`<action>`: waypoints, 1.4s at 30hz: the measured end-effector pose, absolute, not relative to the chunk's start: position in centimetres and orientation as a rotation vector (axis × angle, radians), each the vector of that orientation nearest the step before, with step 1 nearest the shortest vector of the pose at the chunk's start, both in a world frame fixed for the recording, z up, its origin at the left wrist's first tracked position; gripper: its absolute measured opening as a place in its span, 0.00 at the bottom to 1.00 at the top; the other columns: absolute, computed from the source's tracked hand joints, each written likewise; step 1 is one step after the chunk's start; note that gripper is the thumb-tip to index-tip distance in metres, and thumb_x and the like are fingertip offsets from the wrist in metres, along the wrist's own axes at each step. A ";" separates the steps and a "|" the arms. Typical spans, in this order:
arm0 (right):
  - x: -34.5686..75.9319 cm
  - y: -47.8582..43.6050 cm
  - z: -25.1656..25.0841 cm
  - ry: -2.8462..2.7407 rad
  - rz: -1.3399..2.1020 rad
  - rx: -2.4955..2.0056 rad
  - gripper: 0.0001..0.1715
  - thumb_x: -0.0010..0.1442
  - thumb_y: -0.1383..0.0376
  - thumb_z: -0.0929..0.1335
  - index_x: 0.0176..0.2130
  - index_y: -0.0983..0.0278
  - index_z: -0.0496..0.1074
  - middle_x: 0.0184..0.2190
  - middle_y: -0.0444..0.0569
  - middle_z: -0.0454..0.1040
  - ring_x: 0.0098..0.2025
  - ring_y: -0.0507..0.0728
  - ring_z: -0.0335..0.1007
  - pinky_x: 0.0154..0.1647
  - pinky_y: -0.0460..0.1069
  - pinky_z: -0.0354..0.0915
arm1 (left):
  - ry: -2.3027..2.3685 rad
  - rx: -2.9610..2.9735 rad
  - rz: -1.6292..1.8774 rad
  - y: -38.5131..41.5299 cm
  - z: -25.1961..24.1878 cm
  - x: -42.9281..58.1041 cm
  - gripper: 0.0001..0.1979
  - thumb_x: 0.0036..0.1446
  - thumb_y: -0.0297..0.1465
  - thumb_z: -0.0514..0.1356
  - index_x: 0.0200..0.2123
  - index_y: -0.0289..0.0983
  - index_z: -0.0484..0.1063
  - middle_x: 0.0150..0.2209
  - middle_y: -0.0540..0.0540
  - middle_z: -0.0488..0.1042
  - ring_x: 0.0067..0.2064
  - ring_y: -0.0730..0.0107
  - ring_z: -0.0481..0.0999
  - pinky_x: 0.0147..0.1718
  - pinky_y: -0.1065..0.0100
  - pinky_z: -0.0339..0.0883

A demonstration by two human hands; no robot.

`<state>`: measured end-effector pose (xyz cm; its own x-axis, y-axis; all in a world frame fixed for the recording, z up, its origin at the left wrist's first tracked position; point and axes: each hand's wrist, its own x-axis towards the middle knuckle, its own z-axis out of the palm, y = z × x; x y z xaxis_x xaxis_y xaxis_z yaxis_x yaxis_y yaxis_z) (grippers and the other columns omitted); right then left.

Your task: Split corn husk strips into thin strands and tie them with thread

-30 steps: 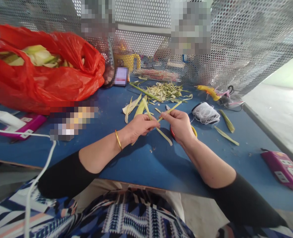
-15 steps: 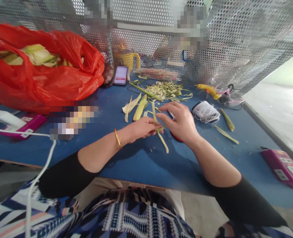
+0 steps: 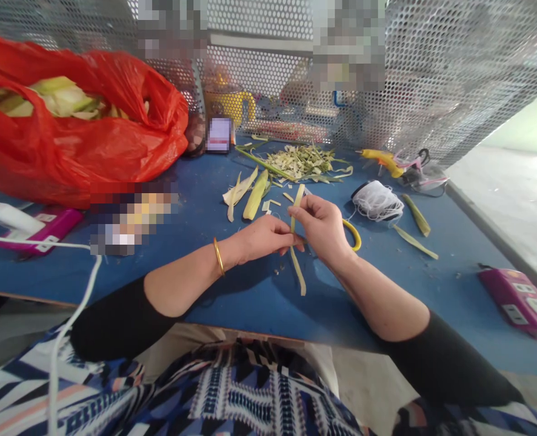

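Between my hands are pale green corn husk strips [image 3: 298, 275], one long end hanging down toward me and another standing up. My left hand [image 3: 268, 235], with a gold bangle on its wrist, pinches the strips where they meet. My right hand [image 3: 320, 224] is closed, thumb and forefinger gripping the upright strip just above. A yellow scissor handle [image 3: 354, 235] shows beside my right hand, the rest hidden beneath it. Wider husk pieces [image 3: 256, 197] lie beyond my left hand. Behind them is a heap of chopped husk scraps [image 3: 300, 162].
A red plastic bag [image 3: 127, 145] full of husks fills the left. White thread [image 3: 377, 201], a yellow glue gun [image 3: 382, 160] and loose husk strips [image 3: 416, 215] lie right. Purple power strips [image 3: 520, 300] sit at both sides. A perforated metal screen [image 3: 268, 72] borders the back.
My right hand has moved in and closed on the upright husk strip. The yellow scissor handle has come into view. The hanging end reaches slightly lower.
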<state>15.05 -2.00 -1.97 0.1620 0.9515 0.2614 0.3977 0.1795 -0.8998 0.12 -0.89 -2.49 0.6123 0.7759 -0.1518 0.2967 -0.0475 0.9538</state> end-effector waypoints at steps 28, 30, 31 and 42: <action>17.2 -0.3 -1.0 -1.122 1.166 -1.251 0.31 0.38 0.42 0.80 0.26 0.62 0.74 0.18 0.38 0.64 0.20 0.48 0.58 0.21 0.46 0.57 | 0.920 1.032 0.712 -0.3 -1.6 0.1 0.17 0.66 0.41 0.63 0.33 0.33 0.79 0.22 0.52 0.68 0.19 0.82 0.62 0.20 0.76 0.57; 16.9 -0.6 -0.9 -1.188 1.228 -1.223 0.29 0.39 0.43 0.80 0.25 0.63 0.74 0.16 0.38 0.64 0.20 0.48 0.58 0.22 0.46 0.58 | 0.902 1.062 0.650 -0.3 -1.6 0.1 0.17 0.66 0.41 0.63 0.34 0.33 0.79 0.23 0.50 0.71 0.20 0.81 0.64 0.21 0.75 0.60; 16.8 -0.7 -0.8 -1.192 1.232 -1.222 0.28 0.40 0.44 0.80 0.24 0.63 0.75 0.16 0.39 0.64 0.20 0.48 0.58 0.22 0.46 0.58 | 0.885 1.079 0.622 -0.4 -1.6 0.0 0.16 0.65 0.41 0.63 0.33 0.33 0.79 0.24 0.50 0.72 0.21 0.80 0.66 0.21 0.75 0.61; 17.0 -1.3 -0.1 -1.336 0.486 -1.315 0.15 0.61 0.53 0.71 0.28 0.60 0.72 0.24 0.43 0.72 0.29 0.54 0.68 0.34 0.49 0.65 | 0.804 0.966 0.710 -0.3 -1.6 -0.2 0.09 0.61 0.35 0.66 0.33 0.35 0.81 0.26 0.46 0.79 0.30 0.72 0.78 0.37 0.69 0.73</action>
